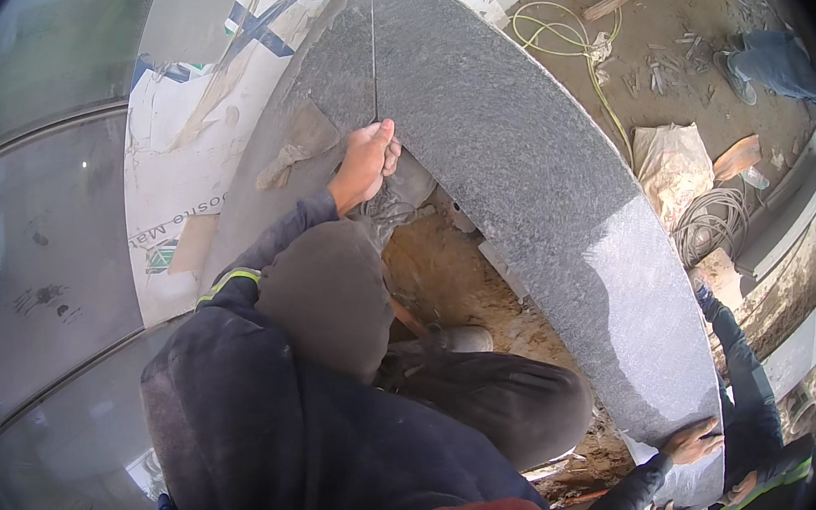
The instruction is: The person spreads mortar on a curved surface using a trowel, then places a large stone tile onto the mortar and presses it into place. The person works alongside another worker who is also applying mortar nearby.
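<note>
A long, curved grey stone slab (503, 125) stretches from the upper middle to the lower right. A pale patch (654, 303) covers part of its right half. My left hand (366, 165) is closed in a fist at the slab's inner edge, thumb uppermost. From that fist a thin straight line (374, 35) runs up across the stone; I cannot tell whether it is a string or a joint. What the fingers hold is hidden. My right hand (692, 442) lies on the slab's right end, fingers stretched over the surface near the outer edge.
Dark glossy panels (36, 253) and a white printed sheet (180, 138) lie at the left. Beyond the slab are a yellow-green hose (569, 37), a crumpled sack (669, 169) and coiled cable (711, 224). A co-worker's dark sleeve (753, 360) is close by on the right.
</note>
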The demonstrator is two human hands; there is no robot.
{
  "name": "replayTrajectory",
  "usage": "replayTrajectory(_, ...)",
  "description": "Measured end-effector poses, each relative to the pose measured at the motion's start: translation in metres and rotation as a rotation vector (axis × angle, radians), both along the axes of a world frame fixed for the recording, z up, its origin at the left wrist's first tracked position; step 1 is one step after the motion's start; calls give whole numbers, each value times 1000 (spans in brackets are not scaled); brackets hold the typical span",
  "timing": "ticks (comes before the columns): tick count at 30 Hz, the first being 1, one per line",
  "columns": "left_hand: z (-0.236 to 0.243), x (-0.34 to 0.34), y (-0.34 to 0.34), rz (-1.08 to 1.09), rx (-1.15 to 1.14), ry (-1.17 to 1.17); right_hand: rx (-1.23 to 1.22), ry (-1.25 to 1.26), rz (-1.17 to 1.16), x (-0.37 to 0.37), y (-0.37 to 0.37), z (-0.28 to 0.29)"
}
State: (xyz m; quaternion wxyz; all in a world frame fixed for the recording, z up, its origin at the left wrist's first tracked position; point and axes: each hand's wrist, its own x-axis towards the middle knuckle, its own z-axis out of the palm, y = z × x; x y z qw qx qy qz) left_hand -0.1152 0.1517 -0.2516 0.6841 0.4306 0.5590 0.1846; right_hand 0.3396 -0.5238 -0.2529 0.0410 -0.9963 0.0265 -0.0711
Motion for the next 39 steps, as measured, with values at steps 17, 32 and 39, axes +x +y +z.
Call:
replayTrajectory(17, 17, 7, 10, 88, -197, -1, -56, -62, 23, 3, -8, -8)
replayTrajectory(32, 18, 3, 8, 170, -270, -232, 134, 147, 892, -85, 300, 67)
replayTrajectory(39, 7, -5, 9, 134, -363, -333, 1151, 1489, -233, -281, 441, 121)
